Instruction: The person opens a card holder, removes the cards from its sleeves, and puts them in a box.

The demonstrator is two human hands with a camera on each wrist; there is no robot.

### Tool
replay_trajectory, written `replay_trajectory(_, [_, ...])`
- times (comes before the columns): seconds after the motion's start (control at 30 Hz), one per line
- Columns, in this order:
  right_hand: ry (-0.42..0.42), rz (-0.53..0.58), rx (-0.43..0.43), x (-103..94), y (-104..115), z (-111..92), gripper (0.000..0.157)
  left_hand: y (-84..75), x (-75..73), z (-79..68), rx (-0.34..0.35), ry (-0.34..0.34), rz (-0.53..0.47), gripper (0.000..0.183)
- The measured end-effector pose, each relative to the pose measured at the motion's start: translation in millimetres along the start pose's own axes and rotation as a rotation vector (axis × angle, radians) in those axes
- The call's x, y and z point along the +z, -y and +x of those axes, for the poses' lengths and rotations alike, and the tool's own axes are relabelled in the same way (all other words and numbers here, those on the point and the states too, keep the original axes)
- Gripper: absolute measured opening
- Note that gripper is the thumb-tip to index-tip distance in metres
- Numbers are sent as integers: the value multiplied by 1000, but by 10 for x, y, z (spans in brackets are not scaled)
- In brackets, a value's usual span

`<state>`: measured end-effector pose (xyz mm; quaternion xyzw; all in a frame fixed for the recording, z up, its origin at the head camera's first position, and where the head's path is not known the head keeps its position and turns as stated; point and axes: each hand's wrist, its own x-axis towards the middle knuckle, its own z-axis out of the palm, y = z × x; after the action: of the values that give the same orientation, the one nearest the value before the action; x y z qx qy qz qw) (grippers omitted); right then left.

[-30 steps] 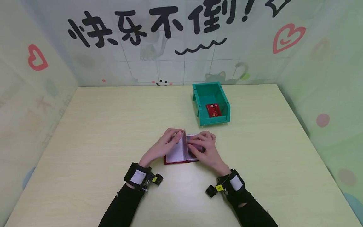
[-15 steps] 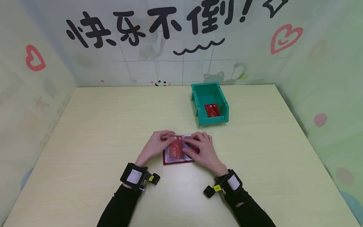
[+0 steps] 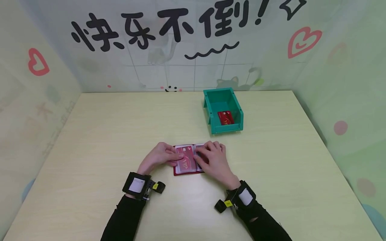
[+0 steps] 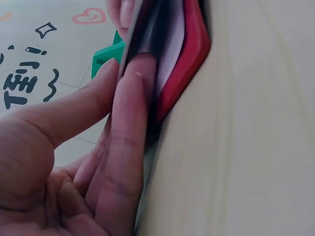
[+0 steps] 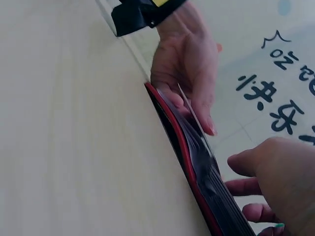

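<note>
Lying open near the middle of the tabletop (image 3: 99, 144), a red-covered card holder (image 3: 189, 173) is seen w/ its halves spread L & R, clear pgs inside & a thin red rim showing along the near edge. A red VIP card (image 3: 187, 162), looking pinkish thru its clear pocket, is held in the L half; its lettering is turned sideways, w/ a small pale patch near the far end. Several pgs are stacked at the R half, dark-edged in the R wrist view; most of that half is hidden.

At the L edge of the card holder, the pocket w/ the VIP card is pinched by the left grip (image 3: 161, 155): thumb on top, a fingertip tucked underneath, btwn that leaf & the pgs below. The leaf's L edge is thus held a bit clear of the rest.

The R half is touched by the right grip (image 3: 213, 157), fingers bent over it, thumb & index tips set apart beside the center fold; whether anything's pinched there can't be told.

Far & slightly R of the card holder, a green bin (image 3: 226, 128) is placed, w/ another red card (image 3: 226, 117) inside, at its near end.
</note>
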<state>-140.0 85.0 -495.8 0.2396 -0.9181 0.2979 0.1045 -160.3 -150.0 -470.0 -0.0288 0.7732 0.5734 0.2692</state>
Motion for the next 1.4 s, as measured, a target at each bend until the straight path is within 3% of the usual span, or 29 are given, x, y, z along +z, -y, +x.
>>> replay_trajectory(0.27, [51, -135, 92, 12, 236, 53, 29, 19, 6, -2, 8, 14, 25, 24])
replay_trajectory(0.6, [218, 60, 234, -84, 243, 185, 31, 31, 21, -40, 31, 12, 5, 26])
replay_trajectory(0.97, [159, 198, 213, -51, 139, 108, 15, 43, -31, -46, 66, 103, -56, 22])
replay_trajectory(1.4, [174, 246, 243, -105, 138, 120, 15, 44, -24, -37, 59, 103, -53, 18])
